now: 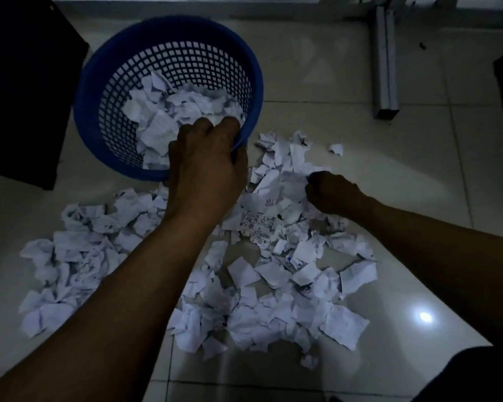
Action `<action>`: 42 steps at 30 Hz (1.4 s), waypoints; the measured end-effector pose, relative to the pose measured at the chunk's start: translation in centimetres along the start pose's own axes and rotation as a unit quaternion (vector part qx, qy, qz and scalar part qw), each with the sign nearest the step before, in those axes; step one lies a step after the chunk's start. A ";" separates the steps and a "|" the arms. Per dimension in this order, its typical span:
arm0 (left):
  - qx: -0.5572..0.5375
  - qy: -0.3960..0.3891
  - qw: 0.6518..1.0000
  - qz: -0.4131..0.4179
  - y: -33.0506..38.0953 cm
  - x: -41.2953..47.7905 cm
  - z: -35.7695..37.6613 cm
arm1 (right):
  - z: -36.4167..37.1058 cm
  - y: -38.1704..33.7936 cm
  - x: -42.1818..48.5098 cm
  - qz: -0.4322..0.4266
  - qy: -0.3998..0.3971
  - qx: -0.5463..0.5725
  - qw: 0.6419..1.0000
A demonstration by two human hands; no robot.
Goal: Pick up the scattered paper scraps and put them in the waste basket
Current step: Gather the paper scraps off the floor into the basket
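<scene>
Head view: blue waste basket (105,82) tilted, left hand (206,166) gripping its near rim; right hand (331,195) closed on paper scraps (273,274) strewn over floor tiles (389,158), bare tile right

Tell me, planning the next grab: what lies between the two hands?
Head view: paper scraps on the floor tiles between left hand and right hand.

The scene is dim and underexposed, with a cold bluish cast. 1 small bright glare spot (425,317) shines on the glossy tiled floor (360,134), with a soft sheen spreading around it. Both forearms read as dark, nearly featureless shapes. The black corners at left and right lose all detail. Straight lines bow toward the edges, and fine detail is soft and noisy.
</scene>
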State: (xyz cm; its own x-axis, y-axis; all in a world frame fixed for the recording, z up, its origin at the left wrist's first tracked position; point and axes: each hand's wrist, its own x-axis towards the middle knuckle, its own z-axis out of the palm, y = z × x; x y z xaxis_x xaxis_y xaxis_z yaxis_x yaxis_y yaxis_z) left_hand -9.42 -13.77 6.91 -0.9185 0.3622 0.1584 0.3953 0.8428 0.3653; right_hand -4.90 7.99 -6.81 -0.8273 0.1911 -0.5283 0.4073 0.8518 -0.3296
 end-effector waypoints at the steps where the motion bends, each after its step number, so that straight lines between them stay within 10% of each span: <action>1: -0.002 -0.002 1.000 -0.002 0.0 0.0 0.0 | -0.1 -0.7 -0.2 -0.011 0.052 -0.017 0.998; 6: -0.009 0.000 1.000 0.004 -0.1 0.1 0.1 | -0.8 -3.3 1.4 -0.039 0.225 0.001 0.974; 14: -0.010 0.010 1.000 0.022 -0.3 0.2 0.2 | 0.8 -4.6 6.7 -0.036 -0.048 -0.065 0.996; 22: -0.007 0.019 0.999 0.031 -0.5 0.1 0.4 | 2.3 -2.8 0.9 -0.267 0.015 -0.196 0.944; 27: -0.005 0.010 1.000 0.026 -0.5 0.2 0.2 | 0.4 -1.0 3.7 -0.087 0.229 -0.053 0.968; 31: -0.007 0.006 0.999 0.033 -0.3 0.0 0.2 | 1.0 0.4 4.4 0.103 0.138 0.060 0.983; 37: -0.005 0.001 0.999 0.031 -0.5 0.3 0.2 | 2.6 -3.8 2.1 -0.135 0.192 -0.072 0.969; 42: -0.012 -0.008 0.999 0.032 -0.7 0.3 0.2 | 1.5 -7.7 7.2 -0.078 0.077 -0.019 0.994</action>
State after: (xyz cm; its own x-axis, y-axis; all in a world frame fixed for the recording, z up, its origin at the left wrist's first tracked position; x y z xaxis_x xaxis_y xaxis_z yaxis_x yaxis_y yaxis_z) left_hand -10.02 -14.17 6.51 -0.8915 0.4211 0.1670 0.4524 0.8086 0.3762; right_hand -13.46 2.07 -9.26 -0.9300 0.1245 -0.3458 0.2563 0.8941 -0.3673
